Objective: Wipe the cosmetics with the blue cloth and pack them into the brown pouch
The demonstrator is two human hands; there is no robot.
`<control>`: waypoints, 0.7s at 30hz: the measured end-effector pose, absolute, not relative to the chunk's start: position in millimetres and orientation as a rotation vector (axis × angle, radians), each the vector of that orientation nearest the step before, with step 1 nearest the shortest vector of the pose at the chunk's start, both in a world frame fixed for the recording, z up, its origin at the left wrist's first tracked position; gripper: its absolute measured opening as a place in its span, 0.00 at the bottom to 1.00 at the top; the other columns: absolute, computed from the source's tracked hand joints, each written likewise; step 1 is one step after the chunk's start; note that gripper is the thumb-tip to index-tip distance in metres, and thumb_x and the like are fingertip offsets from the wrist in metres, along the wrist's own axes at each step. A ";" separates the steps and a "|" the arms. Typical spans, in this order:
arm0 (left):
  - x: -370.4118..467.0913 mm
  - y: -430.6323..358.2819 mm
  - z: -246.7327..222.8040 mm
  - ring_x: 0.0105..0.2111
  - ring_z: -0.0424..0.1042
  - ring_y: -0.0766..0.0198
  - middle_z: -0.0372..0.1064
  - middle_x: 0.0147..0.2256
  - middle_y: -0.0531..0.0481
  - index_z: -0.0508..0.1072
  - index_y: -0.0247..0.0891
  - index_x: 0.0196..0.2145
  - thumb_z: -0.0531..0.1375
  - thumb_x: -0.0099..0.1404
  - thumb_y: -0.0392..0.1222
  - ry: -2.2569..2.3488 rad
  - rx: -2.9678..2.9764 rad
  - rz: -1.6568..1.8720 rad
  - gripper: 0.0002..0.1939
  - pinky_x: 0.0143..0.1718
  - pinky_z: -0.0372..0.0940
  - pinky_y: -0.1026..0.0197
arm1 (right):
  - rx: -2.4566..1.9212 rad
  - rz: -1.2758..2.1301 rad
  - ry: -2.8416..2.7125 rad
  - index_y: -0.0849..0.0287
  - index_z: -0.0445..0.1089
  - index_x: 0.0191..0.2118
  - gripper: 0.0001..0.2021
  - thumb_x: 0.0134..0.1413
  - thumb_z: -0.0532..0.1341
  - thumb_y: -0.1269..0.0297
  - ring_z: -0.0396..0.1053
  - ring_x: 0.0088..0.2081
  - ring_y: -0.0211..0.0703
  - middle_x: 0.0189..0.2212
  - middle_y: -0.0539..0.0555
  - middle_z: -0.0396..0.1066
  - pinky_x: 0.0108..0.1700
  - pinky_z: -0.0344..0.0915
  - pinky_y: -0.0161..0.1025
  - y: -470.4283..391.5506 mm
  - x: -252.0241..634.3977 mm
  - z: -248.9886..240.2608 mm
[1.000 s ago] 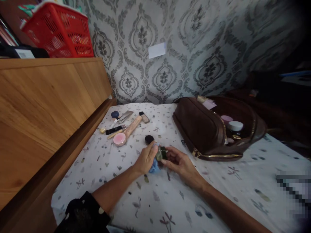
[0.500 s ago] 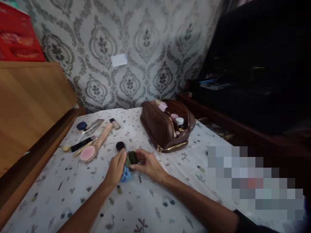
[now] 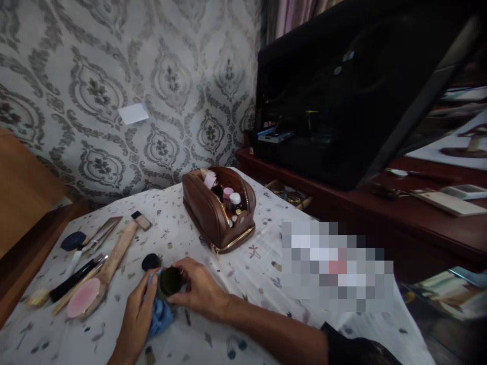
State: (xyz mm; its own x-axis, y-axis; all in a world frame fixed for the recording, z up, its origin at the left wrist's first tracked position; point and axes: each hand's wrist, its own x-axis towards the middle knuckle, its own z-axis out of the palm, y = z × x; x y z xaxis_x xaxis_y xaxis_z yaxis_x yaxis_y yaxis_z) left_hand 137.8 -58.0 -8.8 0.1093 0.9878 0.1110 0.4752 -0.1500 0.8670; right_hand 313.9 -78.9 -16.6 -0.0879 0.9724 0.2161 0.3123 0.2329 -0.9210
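My right hand (image 3: 201, 288) is closed around the right side of a small dark green round jar (image 3: 170, 282). On the jar's other side, my left hand (image 3: 137, 306) is closed with a crumpled blue cloth (image 3: 161, 318) hanging under its fingers. The cloth lies against the jar's lower left side. Just behind the left fingertips a round black lid (image 3: 150, 261) rests on the patterned white tablecloth (image 3: 213, 332). Farther back stands an unzipped brown makeup bag (image 3: 203, 215), with a white-capped bottle (image 3: 235, 198) and other small containers inside.
Left of my hands lie a pink-backed hairbrush (image 3: 84, 299), several makeup brushes, a dark blue round item (image 3: 73, 241) and a small foundation bottle (image 3: 141, 220). A television (image 3: 323, 111) stands on the dark red cabinet at right. A pixelated patch covers part of the right table.
The view has turned right, so the table and bag appear farther left and more of the cabinet shows. Both hands stay at the jar, whose round dark face turns more toward me.
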 end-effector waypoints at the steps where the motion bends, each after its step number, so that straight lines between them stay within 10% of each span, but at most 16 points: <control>1: 137.2 -57.1 -9.8 0.54 0.70 0.51 0.76 0.46 0.43 0.75 0.37 0.44 0.53 0.64 0.65 1.448 1.723 0.964 0.29 0.60 0.61 0.50 | -1.236 0.868 -1.612 0.58 0.71 0.44 0.25 0.35 0.74 0.66 0.68 0.37 0.41 0.37 0.50 0.69 0.40 0.65 0.36 -78.9 314.7 -16.8; 21: 129.2 -43.9 -9.2 0.48 0.75 0.53 0.77 0.44 0.44 0.75 0.39 0.46 0.51 0.66 0.61 1.477 2.101 0.806 0.26 0.50 0.70 0.54 | -1.298 0.635 -1.988 0.57 0.66 0.49 0.21 0.50 0.67 0.60 0.71 0.43 0.48 0.43 0.55 0.69 0.42 0.69 0.39 -76.1 332.5 -7.1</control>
